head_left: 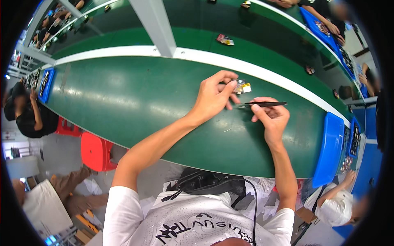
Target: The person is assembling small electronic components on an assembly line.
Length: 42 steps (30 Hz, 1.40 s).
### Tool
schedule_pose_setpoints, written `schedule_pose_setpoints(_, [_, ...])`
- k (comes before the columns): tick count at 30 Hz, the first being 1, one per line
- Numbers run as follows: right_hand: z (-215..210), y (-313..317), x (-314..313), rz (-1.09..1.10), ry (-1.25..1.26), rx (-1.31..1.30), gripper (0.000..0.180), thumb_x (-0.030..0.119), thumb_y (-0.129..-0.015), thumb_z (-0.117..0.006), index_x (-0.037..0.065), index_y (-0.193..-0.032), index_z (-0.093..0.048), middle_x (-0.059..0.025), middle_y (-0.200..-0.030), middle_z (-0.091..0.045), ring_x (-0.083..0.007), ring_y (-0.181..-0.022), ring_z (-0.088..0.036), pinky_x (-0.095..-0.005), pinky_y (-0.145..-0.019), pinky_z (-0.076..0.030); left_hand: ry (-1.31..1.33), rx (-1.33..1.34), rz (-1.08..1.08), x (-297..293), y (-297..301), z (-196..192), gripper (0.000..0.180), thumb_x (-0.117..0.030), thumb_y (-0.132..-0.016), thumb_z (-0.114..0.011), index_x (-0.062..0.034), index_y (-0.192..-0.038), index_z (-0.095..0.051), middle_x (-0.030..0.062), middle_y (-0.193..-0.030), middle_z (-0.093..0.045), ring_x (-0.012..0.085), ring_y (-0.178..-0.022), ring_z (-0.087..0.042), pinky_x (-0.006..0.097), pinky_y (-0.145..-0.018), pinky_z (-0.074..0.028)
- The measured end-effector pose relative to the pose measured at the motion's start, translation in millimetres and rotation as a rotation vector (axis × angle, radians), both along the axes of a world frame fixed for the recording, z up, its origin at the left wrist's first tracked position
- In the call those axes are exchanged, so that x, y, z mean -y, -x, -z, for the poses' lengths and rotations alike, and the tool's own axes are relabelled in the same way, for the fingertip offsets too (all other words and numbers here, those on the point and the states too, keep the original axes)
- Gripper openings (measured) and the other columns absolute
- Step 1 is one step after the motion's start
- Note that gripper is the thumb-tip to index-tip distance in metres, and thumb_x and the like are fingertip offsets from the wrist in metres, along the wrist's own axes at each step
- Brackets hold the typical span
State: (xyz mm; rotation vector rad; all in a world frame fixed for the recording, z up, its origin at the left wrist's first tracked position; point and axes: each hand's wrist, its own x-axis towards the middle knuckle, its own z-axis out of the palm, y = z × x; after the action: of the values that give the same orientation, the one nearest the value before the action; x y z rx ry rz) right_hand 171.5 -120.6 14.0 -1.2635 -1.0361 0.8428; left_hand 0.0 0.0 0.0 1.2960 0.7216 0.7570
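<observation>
Between the thumb and fingers of my left hand (215, 95) is a small electronic part (244, 87) with a yellow and white patch, held just above the green table (172, 86). Its finer detail is too small to make out, and my fingers cover its left side. My right hand (273, 119) is closed around dark tweezers (266, 104). The tips of the tweezers point left, toward my left fingers and a little below the part; they appear apart from it.
A white rail (230, 63) borders the table's far side, and a conveyor belt (193, 37) beyond carries small parts (225, 39). A blue tray (328, 149) stands at the right end, another blue tray (46, 85) far left. A red stool (96, 151) is below left. Other people sit around.
</observation>
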Motion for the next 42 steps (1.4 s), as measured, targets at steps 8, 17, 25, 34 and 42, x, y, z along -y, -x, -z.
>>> schedule_pose_setpoints(8, [1.6, -0.2, 5.7, 0.025, 0.024, 0.027, 0.016, -0.003, -0.09, -0.072, -0.008, -0.105, -0.071, -0.0157, -0.098, -0.073, -0.0125, -0.063, -0.064, -0.0234, -0.057, -0.05, 0.051, 0.166, 0.013, 1.6, 1.8, 1.4, 0.029, -0.013, -0.104, -0.056, 0.0101, -0.122, -0.057, 0.015, -0.097, -0.066, 0.0207, -0.077, -0.073, 0.028, -0.055, -0.059])
schedule_pose_setpoints(17, [2.8, 6.9, 16.2, 0.072, -0.016, 0.055, 0.015, -0.007, -0.085, -0.076, -0.007, -0.099, -0.07, -0.0174, -0.097, -0.074, -0.0122, -0.066, -0.066, -0.022, -0.054, -0.052, 0.031, 0.108, 0.027, 17.8, 2.0, 4.8, 0.027, -0.011, -0.104, -0.056, 0.0083, -0.121, -0.058, 0.0147, -0.098, -0.067, 0.0186, -0.076, -0.071, 0.027, -0.056, -0.058])
schedule_pose_setpoints(25, [2.4, 7.2, 21.5, 0.166, -0.14, 0.228, 0.013, -0.004, -0.083, -0.081, -0.005, -0.091, -0.07, -0.0131, -0.088, -0.075, -0.0064, -0.055, -0.059, -0.019, -0.049, -0.043, -0.011, 0.033, 0.043, 25.4, 0.4, 1.7, 0.031, -0.011, -0.103, -0.057, 0.0085, -0.127, -0.061, 0.0144, -0.093, -0.07, 0.0163, -0.073, -0.071, 0.026, -0.054, -0.057])
schedule_pose_setpoints(34, [5.9, 2.5, 18.8, 0.246, -0.131, 0.303, 0.012, -0.002, -0.081, -0.083, -0.002, -0.09, -0.075, -0.0071, -0.087, -0.075, -0.0025, -0.053, -0.053, -0.0185, -0.048, -0.038, -0.037, -0.011, 0.092, 32.1, -6.6, -3.7, 0.028, -0.01, -0.103, -0.057, 0.0093, -0.123, -0.062, 0.0149, -0.093, -0.071, 0.0156, -0.071, -0.071, 0.025, -0.053, -0.057])
schedule_pose_setpoints(42, [3.3, 2.5, 19.3, 0.227, -0.077, 0.224, 0.014, -0.001, -0.082, -0.083, -0.003, -0.092, -0.074, -0.0057, -0.082, -0.073, -0.0018, -0.05, -0.051, -0.0187, -0.045, -0.034, 0.025, 0.045, 0.13, 32.7, -5.4, -1.4, 0.029, -0.011, -0.104, -0.056, 0.0088, -0.125, -0.06, 0.0159, -0.096, -0.07, 0.0178, -0.072, -0.071, 0.025, -0.052, -0.057])
